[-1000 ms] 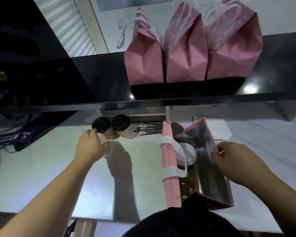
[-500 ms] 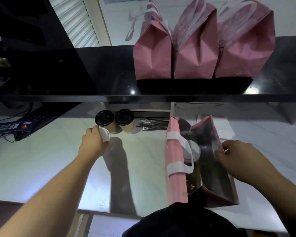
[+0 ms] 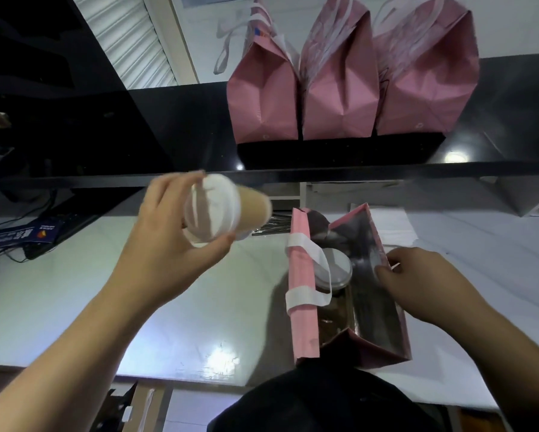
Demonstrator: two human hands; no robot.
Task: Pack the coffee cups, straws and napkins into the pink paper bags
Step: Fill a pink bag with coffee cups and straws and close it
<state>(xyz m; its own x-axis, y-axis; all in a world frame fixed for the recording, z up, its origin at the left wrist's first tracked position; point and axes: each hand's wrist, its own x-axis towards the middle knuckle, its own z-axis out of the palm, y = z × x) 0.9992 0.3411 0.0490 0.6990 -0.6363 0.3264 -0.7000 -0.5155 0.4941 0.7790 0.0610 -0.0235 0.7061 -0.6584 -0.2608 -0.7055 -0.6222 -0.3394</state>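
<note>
Left hand (image 3: 168, 254) fingers wrap a white-lidded coffee cup (image 3: 221, 210), held tilted above the desk (image 3: 75, 307). Prob light, thin-walled: grip the sides gently. Right hand (image 3: 417, 285) pinches open pink bag (image 3: 302, 307) w/ a cup inside.

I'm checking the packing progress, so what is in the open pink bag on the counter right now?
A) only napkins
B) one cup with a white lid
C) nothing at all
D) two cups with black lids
B: one cup with a white lid stands inside the open pink bag, while the left hand holds a second cup outside it.
</note>
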